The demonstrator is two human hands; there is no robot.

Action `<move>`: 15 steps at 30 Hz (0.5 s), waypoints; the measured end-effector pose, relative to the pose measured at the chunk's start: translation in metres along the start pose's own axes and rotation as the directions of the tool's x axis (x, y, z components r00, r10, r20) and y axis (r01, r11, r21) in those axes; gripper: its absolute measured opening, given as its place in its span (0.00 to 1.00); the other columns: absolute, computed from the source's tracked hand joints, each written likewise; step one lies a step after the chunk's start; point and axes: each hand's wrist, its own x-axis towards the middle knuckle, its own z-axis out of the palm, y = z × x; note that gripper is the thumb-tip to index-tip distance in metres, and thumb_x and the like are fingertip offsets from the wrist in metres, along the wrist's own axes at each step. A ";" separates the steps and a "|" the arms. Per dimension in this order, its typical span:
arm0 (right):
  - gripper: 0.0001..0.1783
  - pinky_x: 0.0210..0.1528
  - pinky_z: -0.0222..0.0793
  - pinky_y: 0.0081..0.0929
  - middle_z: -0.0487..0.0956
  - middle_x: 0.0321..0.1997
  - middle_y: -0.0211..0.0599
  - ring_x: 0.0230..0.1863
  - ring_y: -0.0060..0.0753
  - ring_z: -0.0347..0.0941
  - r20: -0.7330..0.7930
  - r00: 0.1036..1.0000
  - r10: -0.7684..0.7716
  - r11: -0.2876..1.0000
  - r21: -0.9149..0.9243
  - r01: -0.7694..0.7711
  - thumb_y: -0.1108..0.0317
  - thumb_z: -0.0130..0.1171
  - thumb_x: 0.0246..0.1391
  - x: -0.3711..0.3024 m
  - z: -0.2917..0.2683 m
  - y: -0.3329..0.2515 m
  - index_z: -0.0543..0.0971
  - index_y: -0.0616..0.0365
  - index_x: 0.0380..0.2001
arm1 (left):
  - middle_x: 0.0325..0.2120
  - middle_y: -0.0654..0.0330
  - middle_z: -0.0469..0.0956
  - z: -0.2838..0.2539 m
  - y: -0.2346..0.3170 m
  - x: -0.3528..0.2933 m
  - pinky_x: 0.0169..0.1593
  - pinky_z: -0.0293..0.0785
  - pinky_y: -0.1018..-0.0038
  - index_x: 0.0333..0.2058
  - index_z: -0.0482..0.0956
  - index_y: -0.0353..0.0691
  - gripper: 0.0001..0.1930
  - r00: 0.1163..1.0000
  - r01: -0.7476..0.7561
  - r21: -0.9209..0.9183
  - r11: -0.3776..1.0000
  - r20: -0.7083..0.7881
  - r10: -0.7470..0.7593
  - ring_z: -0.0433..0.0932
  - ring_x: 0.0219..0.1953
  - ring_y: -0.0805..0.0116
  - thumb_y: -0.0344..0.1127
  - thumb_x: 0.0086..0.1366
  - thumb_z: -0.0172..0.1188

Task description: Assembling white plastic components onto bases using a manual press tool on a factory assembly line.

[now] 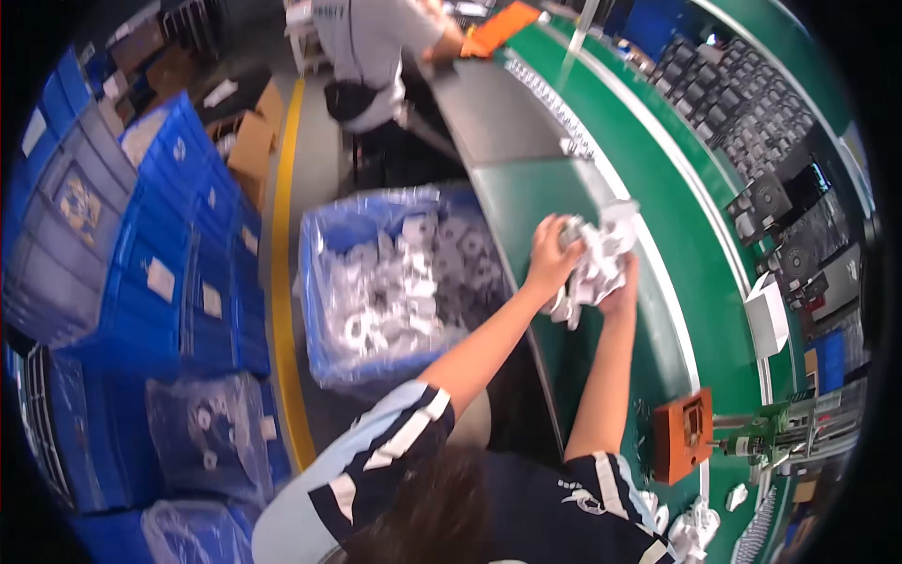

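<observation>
Both my arms reach forward over the green work surface (526, 202). My left hand (554, 254) is closed on the left side of a cluster of white molded plastic parts (601, 254). From the right and below, my right hand (622, 287) grips the same cluster, its fingers partly hidden behind the parts. Motion blurs the pieces, so their exact shape and number cannot be made out. To the left of my arms, a blue bin (315, 310) lined with clear plastic holds many similar white parts (399, 291).
Stacked blue crates (122, 273) line the left, beyond a yellow floor line (285, 235). An orange fixture (683, 435) stands at right, near more white parts (695, 531). Ahead, another person (376, 47) works beside an orange piece (507, 26). Dark parts (733, 103) fill the far right.
</observation>
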 end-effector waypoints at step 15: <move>0.22 0.48 0.64 0.27 0.75 0.41 0.40 0.43 0.32 0.69 -0.268 0.757 -0.596 0.383 -0.923 -0.026 0.62 0.59 0.49 -0.003 -0.097 -0.056 0.72 0.66 0.43 | 0.39 0.49 0.70 -0.016 0.006 0.006 0.57 0.59 0.56 0.37 0.70 0.38 0.17 0.950 -0.301 -0.050 0.952 -0.101 0.295 0.67 0.49 0.46 0.21 0.45 0.49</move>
